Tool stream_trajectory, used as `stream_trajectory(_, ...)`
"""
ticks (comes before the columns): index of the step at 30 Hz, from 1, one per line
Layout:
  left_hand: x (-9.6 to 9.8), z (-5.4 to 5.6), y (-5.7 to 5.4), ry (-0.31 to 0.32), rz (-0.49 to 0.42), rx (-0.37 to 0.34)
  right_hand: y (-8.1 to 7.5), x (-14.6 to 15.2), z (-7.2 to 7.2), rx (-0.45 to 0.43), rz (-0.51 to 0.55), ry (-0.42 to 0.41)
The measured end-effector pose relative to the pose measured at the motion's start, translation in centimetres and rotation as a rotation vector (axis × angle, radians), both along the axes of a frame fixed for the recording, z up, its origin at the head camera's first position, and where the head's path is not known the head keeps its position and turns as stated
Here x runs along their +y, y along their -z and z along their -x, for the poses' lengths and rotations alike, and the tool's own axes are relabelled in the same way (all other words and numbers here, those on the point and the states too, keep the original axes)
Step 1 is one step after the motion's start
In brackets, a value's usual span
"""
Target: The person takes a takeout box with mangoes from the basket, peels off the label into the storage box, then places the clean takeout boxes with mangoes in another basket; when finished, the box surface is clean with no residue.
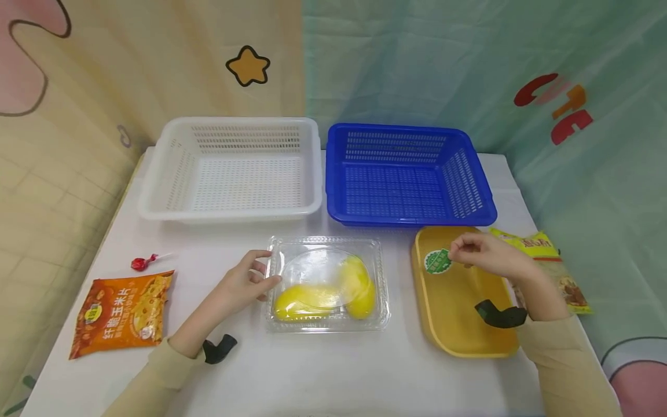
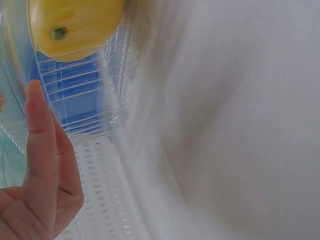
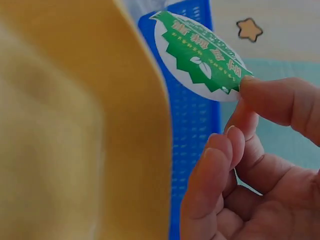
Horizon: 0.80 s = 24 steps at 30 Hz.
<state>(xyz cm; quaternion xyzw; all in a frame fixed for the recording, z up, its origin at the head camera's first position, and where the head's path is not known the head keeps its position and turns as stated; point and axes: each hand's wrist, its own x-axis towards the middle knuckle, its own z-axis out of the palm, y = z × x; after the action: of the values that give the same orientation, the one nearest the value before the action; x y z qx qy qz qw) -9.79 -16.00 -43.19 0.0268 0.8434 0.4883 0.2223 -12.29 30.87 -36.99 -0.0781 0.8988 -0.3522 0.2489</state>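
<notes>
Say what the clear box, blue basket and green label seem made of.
Clear box: thin glossy plastic, by its glare and transparency. Blue basket: probably moulded plastic, smooth, by its regular slots. Green label: paper or plastic film, unclear which; thin, smooth, printed.

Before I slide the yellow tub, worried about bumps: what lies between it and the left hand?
In the head view: the clear container, yellow items inside, then bare white table.
</notes>
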Motion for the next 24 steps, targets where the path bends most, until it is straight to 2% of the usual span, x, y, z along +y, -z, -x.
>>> stream_trajectory(5,-0.1,-0.2,-0.1,-0.003,-0.009,-0.006,3.2,2.1,0.3,-0.207,0.018,0.091)
stream_trajectory(9,-0.2,-0.1,0.0,0.0,-0.008,-0.005,5.1,2.5,0.5,-0.28,-0.002,0.132)
stream_trajectory(14,0.0,-0.1,0.0,0.001,-0.007,-0.014,6.1,2.1,0.5,-0.253,-0.087,0.169)
stream_trajectory(20,0.1,-0.2,0.0,0.001,-0.016,-0.008,6.3,1.2,0.3,-0.175,-0.209,0.2)
stream_trajectory(24,-0.1,-0.1,0.2,0.002,-0.021,0.001,6.5,0.9,0.2,-0.116,-0.252,0.198)
